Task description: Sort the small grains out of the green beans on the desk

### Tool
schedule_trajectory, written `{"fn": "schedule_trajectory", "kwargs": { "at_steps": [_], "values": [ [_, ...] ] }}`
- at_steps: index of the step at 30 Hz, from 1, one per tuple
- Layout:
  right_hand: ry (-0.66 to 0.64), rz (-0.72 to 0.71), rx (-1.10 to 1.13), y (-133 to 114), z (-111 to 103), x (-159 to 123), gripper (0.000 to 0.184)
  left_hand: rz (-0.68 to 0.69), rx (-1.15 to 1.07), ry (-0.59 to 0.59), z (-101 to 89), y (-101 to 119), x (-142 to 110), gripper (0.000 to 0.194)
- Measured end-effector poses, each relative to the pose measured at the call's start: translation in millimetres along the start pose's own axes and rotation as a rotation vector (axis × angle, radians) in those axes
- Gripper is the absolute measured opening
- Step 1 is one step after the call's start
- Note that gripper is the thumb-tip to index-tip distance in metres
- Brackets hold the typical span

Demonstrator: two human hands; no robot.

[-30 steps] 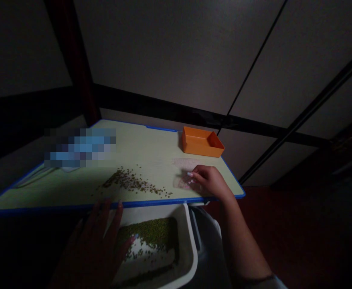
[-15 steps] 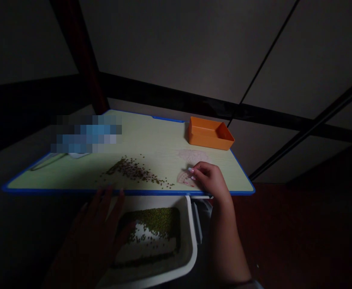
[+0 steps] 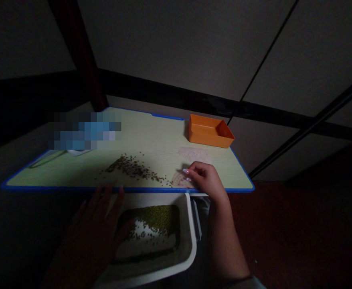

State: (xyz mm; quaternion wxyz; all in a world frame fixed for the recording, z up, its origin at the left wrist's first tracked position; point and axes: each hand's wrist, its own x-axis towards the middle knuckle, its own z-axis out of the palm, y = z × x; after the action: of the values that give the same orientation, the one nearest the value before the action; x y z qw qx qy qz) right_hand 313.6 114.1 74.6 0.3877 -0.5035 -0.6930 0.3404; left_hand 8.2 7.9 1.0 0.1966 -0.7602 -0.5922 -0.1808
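Observation:
My right hand (image 3: pixel 205 180) is over the front right of the low table, thumb and fingers pinched together. Whatever it pinches, if anything, is too small to make out. Below its fingertips lies a pale pink fan-shaped patch (image 3: pixel 179 179), which looks printed. To the left, a loose spread of small dark beans (image 3: pixel 135 167) covers part of the tabletop. My left hand (image 3: pixel 96 224), deep in shadow, has its fingers spread at the left side of a white tub (image 3: pixel 192 233). Inside the tub are many small green beans (image 3: pixel 160 216), with part of its white bottom showing.
An orange rectangular box (image 3: pixel 210 136) stands at the table's back right corner. A blurred-out bluish item (image 3: pixel 85 132) sits at the left, with a thin cord-like loop beside it. The table (image 3: pixel 152 136) has a blue rim. Behind it rise pale panels.
My right hand has shifted slightly to the left over the table, still pinched. The left hand stays spread by the tub, and the beans look the same.

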Motion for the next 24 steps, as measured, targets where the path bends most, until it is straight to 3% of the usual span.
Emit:
{"fn": "schedule_trajectory", "kwargs": {
  "at_steps": [10, 19, 24],
  "values": [
    [-0.025, 0.016, 0.027, -0.7, 1.0, -3.3, 0.028, -0.017, -0.019, -0.026, 1.2, -0.2, -1.8, 0.075],
    [0.101, 0.014, 0.044, 3.9, 1.2, -0.3, 0.027, -0.018, -0.031, -0.011, -1.5, 1.7, -1.3, 0.074],
    [0.058, 0.019, 0.004, 4.4, 3.1, -1.3, 0.028, -0.011, -0.038, 0.013, 0.1, 0.8, -1.0, 0.074]
  ]
}}
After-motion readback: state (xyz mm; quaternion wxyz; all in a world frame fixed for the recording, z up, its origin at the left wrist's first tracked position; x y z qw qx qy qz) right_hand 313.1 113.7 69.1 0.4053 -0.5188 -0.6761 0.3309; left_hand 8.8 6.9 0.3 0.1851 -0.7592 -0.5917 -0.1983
